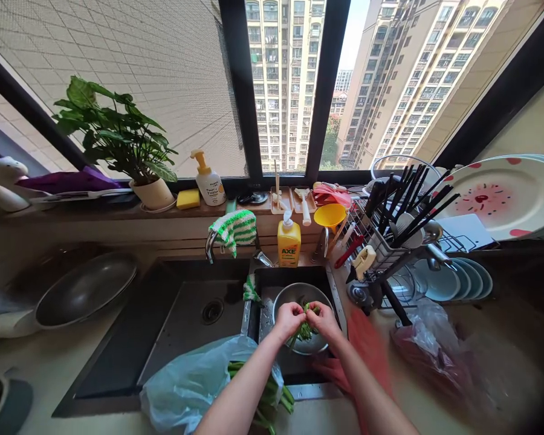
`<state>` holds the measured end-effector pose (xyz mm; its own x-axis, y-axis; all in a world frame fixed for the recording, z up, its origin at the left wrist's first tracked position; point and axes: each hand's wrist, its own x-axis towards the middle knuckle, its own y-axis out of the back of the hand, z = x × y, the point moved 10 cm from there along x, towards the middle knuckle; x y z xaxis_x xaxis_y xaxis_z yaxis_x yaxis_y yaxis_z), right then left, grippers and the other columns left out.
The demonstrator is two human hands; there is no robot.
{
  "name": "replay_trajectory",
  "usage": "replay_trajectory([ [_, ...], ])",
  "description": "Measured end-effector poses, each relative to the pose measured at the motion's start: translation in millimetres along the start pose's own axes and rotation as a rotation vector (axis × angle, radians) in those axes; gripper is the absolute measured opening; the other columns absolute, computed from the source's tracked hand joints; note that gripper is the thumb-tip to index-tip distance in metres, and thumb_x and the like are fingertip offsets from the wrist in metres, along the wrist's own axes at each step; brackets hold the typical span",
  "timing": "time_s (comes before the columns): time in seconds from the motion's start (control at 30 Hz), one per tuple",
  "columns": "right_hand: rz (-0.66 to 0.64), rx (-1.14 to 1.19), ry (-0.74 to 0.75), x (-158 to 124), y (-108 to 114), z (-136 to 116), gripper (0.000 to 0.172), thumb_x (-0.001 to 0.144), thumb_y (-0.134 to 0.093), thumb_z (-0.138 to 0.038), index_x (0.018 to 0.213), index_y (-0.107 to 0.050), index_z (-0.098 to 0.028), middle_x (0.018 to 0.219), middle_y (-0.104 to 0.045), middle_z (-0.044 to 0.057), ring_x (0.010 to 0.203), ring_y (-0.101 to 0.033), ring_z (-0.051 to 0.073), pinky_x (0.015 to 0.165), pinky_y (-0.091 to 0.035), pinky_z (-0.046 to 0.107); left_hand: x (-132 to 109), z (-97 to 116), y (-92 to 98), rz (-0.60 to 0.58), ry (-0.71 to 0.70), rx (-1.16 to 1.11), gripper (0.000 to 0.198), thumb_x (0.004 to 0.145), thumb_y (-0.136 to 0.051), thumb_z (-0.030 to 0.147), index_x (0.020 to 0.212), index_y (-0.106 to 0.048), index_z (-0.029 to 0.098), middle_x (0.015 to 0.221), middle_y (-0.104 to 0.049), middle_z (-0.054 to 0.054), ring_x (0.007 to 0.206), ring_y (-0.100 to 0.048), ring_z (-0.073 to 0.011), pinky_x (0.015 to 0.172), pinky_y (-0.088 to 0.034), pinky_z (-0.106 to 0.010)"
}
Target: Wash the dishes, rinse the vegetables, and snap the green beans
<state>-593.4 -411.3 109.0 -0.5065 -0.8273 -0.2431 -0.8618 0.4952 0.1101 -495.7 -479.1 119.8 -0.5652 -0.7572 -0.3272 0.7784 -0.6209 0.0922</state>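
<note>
Both hands meet over a round metal bowl [284, 291] that stands in the right sink basin. My left hand [290, 318] pinches a green leafy vegetable stem between thumb and fingers. Close against it, my right hand [323, 320] is closed on the same greens. Cut or broken green stems [304, 332] lie in the bowl just below the fingers. A pale plastic bag [185, 380] with more long green stems [286, 399] sticking out rests at the sink's front edge, partly hidden by my left forearm.
The left basin [181, 338] has a drain. A faucet [210, 251] draped with a striped cloth [233, 228] and a yellow AXE bottle [289, 246] stand behind. A red plastic bag [369, 344], dish rack [381, 257] and clear bag [435, 344] lie right; a wok [88, 290] is left.
</note>
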Motion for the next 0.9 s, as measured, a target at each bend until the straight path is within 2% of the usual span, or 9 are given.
replay_trajectory([
  [0.17, 0.057, 0.048, -0.024, -0.9, -1.0, -1.6, 0.007, 0.055, -0.049, -0.023, 0.060, -0.054, -0.019, 0.048, -0.048, -0.006, 0.044, -0.043, 0.009, 0.042, -0.034, 0.020, -6.2, -8.4, -3.0, 0.011, 0.097, -0.135, 0.023, 0.046, -0.073, 0.024, 0.048, -0.051, 0.016, 0.047, -0.046, 0.005, 0.046, -0.038, -0.0078, 0.046, -0.026, -0.021],
  [0.33, 0.012, 0.249, -0.135, -5.3, -13.6, 4.8, 0.009, 0.054, -0.051, -0.024, 0.061, -0.052, -0.019, 0.049, -0.051, -0.006, 0.044, -0.047, 0.010, 0.045, -0.042, 0.022, -12.9, -19.4, -3.0, -0.010, 0.226, -0.266, 0.032, 0.044, -0.078, 0.031, 0.055, -0.053, 0.015, 0.047, -0.048, 0.004, 0.042, -0.039, -0.0058, 0.041, -0.021, -0.018],
  [0.43, 0.031, 0.366, -0.184, -8.7, -14.1, 8.4, 0.012, 0.056, -0.053, -0.028, 0.065, -0.051, -0.020, 0.052, -0.052, -0.005, 0.046, -0.050, 0.010, 0.049, -0.046, 0.023, -13.2, -23.2, -0.9, -0.006, 0.276, -0.352, 0.034, 0.047, -0.078, 0.033, 0.060, -0.053, 0.015, 0.051, -0.051, 0.004, 0.042, -0.042, -0.0055, 0.042, -0.025, -0.017],
  [0.53, 0.068, 0.445, -0.205, -12.1, -8.6, 9.5, 0.017, 0.057, -0.056, -0.031, 0.070, -0.051, -0.020, 0.060, -0.057, -0.004, 0.051, -0.054, 0.010, 0.054, -0.048, 0.023, -10.5, -24.9, 2.7, 0.010, 0.287, -0.432, 0.037, 0.049, -0.078, 0.037, 0.065, -0.053, 0.015, 0.054, -0.052, 0.005, 0.045, -0.046, -0.0058, 0.045, -0.033, -0.018],
  [0.7, 0.056, 0.680, -0.252, -14.3, 0.8, 9.1, 0.022, 0.056, -0.064, -0.030, 0.071, -0.050, -0.021, 0.066, -0.062, -0.002, 0.061, -0.060, 0.014, 0.054, -0.047, 0.024, -4.5, -21.8, 8.8, 0.013, 0.247, -0.495, 0.040, 0.049, -0.079, 0.041, 0.069, -0.058, 0.014, 0.059, -0.056, 0.003, 0.048, -0.047, -0.0052, 0.046, -0.032, -0.017],
  [0.8, -0.006, 0.706, -0.291, -13.7, -1.4, 9.6, 0.024, 0.059, -0.066, -0.035, 0.071, -0.051, -0.021, 0.059, -0.057, -0.004, 0.054, -0.057, 0.012, 0.051, -0.045, 0.023, -4.6, -17.8, 6.0, -0.004, 0.241, -0.507, 0.045, 0.047, -0.080, 0.045, 0.075, -0.062, 0.013, 0.061, -0.058, 0.003, 0.050, -0.050, -0.0064, 0.050, -0.037, -0.019],
  [0.9, -0.139, 0.570, -0.244, -12.9, -14.8, 3.0, 0.032, 0.059, -0.073, -0.040, 0.076, -0.056, -0.019, 0.060, -0.056, -0.005, 0.052, -0.053, 0.010, 0.049, -0.041, 0.021, -7.7, -10.7, -3.5, -0.048, 0.206, -0.507, 0.053, 0.042, -0.082, 0.046, 0.079, -0.061, 0.014, 0.064, -0.060, 0.001, 0.054, -0.053, -0.0095, 0.052, -0.039, -0.021],
])
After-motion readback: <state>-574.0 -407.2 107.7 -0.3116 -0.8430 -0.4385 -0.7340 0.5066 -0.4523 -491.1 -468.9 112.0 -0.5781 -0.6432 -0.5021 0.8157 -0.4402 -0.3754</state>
